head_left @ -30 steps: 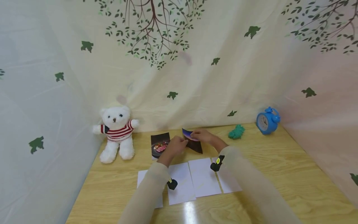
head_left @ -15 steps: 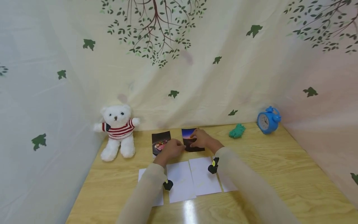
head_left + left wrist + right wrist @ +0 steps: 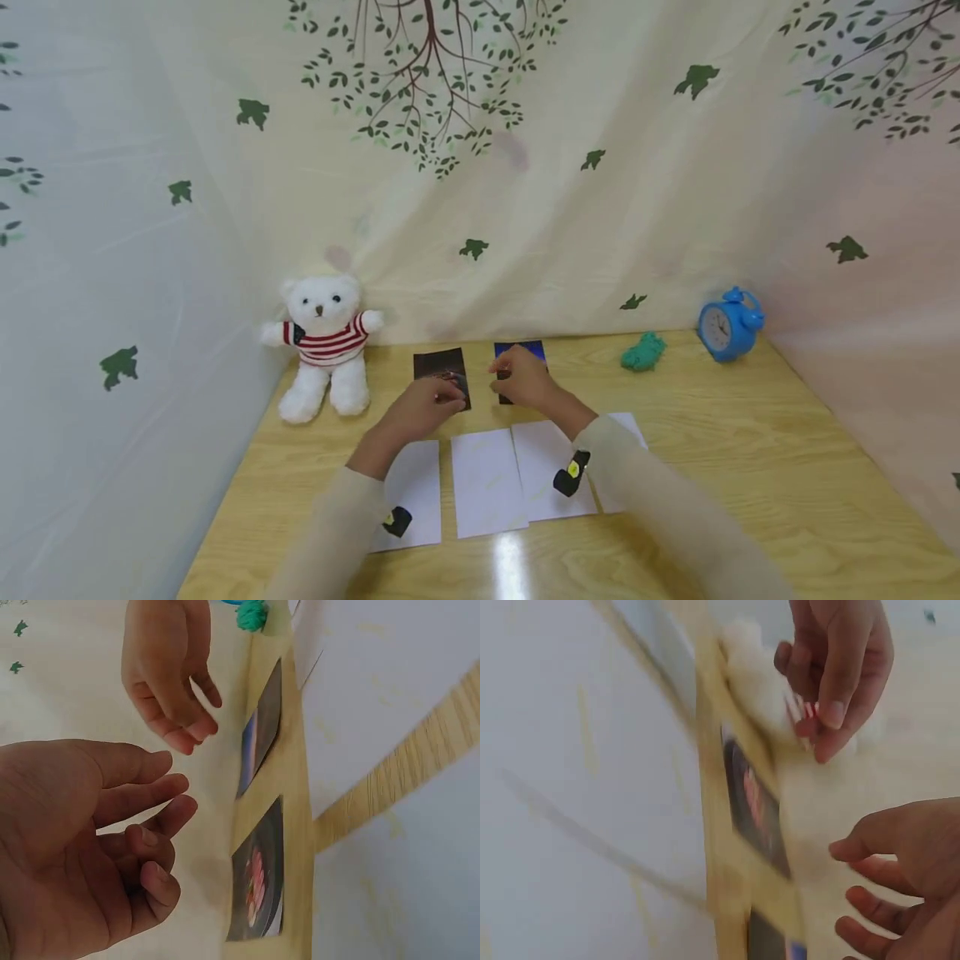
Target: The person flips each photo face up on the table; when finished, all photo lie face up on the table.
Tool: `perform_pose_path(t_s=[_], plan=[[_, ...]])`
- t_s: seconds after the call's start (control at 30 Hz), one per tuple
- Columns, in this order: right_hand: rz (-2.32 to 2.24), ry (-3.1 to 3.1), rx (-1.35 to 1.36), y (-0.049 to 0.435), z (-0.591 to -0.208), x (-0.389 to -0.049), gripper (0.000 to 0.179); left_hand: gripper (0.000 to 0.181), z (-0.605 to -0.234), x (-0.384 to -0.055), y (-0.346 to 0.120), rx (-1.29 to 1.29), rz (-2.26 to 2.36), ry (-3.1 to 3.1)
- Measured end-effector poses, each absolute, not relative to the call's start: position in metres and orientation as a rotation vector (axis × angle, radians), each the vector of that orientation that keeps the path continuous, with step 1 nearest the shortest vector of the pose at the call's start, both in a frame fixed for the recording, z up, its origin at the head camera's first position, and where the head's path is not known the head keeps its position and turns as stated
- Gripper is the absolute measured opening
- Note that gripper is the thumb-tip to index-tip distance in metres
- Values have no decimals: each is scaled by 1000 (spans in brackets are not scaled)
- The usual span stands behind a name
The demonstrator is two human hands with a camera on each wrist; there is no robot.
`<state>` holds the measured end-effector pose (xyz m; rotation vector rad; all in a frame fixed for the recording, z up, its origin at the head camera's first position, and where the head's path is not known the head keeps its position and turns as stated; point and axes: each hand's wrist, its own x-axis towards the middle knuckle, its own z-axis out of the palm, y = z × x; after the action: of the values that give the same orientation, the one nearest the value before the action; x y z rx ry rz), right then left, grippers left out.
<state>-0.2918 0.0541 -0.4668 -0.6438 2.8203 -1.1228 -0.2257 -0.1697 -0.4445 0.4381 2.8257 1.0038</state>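
Observation:
My left hand [image 3: 420,408] hovers over the near side of a photo of food in a dark pan [image 3: 259,881], holding nothing, its fingers loosely bent. To its right, my right hand [image 3: 528,382] is raised over a second photo with a blue and purple sky [image 3: 260,731], fingers relaxed and apart from it. In the left wrist view both photos lie on the wood table, with the hands above them. Closer to me a row of several white sheets [image 3: 489,483] lies face up, partly covered by my forearms.
A white teddy bear [image 3: 327,346] in a striped shirt sits at the back left. At the back right are a green lump [image 3: 642,352] and a blue alarm clock [image 3: 730,325]. A printed cloth [image 3: 525,275] hangs behind the table.
The sky photo, held by both hands and bent at first, was laid flat beside the food photo and let go. My left hand then moved left and toward me; the right stayed over the photo.

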Motion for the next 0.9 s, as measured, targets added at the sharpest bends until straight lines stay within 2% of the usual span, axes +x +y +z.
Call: perform_pose_path(t_s=[0.23, 0.57, 0.73, 0.9], plan=[[-808, 2709, -755, 14, -457, -241, 31, 24, -438, -185, -226, 436, 823, 2838], [-456, 2763, -782, -20, -482, -213, 53, 65, -454, -137, -258, 457, 616, 2714], [-439, 2761, -796, -30, -486, -208, 45, 80, -460, -118, -265, 404, 591, 2676], [-457, 2756, -799, -35, -486, -203, 32, 84, -464, -112, -265, 411, 585, 2709]])
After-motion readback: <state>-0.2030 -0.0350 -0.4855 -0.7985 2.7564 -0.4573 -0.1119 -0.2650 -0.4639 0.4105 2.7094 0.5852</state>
